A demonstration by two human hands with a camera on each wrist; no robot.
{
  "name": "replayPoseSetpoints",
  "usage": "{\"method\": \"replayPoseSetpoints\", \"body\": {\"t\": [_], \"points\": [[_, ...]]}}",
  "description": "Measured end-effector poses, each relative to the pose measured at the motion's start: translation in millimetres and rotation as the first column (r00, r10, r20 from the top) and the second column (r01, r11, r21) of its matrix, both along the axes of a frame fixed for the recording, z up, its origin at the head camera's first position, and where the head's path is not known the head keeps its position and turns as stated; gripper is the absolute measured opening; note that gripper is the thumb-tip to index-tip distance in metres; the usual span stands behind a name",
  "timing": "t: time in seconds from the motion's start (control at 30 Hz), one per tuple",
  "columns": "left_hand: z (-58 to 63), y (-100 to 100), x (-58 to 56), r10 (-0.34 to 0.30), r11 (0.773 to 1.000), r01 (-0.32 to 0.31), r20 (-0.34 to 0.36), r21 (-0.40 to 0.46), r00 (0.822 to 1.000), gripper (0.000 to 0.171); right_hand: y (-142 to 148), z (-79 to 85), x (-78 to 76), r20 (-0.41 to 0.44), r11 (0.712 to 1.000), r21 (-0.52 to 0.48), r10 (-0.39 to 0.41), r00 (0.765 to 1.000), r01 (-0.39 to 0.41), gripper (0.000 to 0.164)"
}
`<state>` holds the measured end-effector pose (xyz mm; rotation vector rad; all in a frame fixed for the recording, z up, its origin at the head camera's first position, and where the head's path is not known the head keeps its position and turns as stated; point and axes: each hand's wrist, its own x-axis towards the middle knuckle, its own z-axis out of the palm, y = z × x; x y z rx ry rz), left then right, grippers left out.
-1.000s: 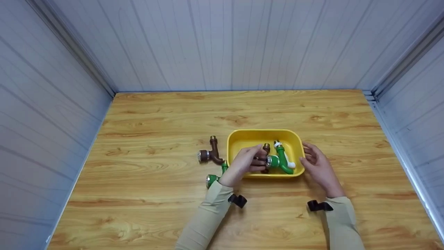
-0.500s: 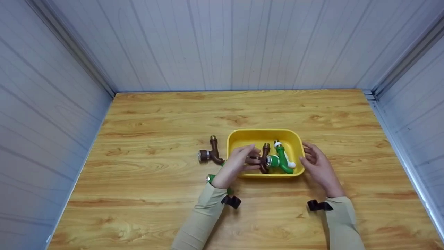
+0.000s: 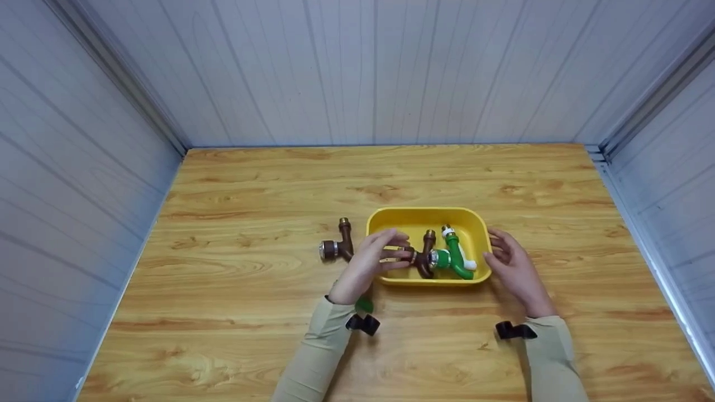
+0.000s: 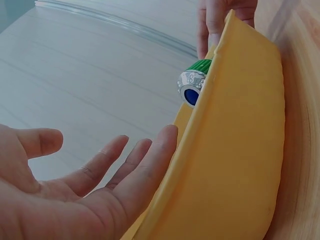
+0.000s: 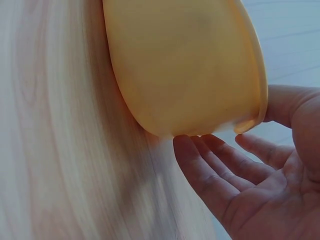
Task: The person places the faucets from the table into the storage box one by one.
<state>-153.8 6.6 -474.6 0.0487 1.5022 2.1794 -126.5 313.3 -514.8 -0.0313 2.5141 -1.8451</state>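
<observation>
In the head view, a yellow plastic tub (image 3: 427,211) stands on the table. Inside lie a brown tap (image 3: 427,262), a green tap (image 3: 457,258) and a white tap (image 3: 468,264), partly covered by the green one. My left hand (image 3: 366,262) hovers over the tub's left side, fingers spread with nothing between them; its fingertips are close to the brown tap's knob, and contact cannot be told. My right hand (image 3: 516,271) holds the tub's right end, thumb at the rim and fingers against the outer wall (image 5: 185,65).
Left of the tub, another brown tap (image 3: 345,240) lies on the wooden table (image 3: 234,312). Another green tap (image 3: 364,305) is mostly hidden under my left wrist. White panel walls (image 3: 346,72) enclose the table at the back and sides.
My left hand has drawn back leftward from the taps in the tub, uncovering the brown tap there and covering more of the green tap outside. My right hand has stayed put.
</observation>
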Motion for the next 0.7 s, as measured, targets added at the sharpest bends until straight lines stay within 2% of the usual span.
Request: {"method": "replayPoseSetpoints", "body": {"t": [0.17,0.43,0.7], "points": [[0.4,-6.2,2.0,-0.016,1.0,0.016,-0.006,0.018,1.0,0.045,0.6,0.2,-0.3,0.001,1.0,0.013,0.007,1.0,-0.007,0.053],[3.5,-17.7,3.8,-0.007,1.0,0.007,-0.024,0.014,1.0,0.044,-4.9,17.5,3.3,0.006,1.0,-0.01,0.021,1.0,-0.021,0.051],[5.4,-24.7,7.1,0.014,1.0,-0.013,-0.033,0.015,0.999,0.042,1.1,0.4,-1.2,0.022,1.0,0.009,0.015,1.0,-0.016,0.053]]}}
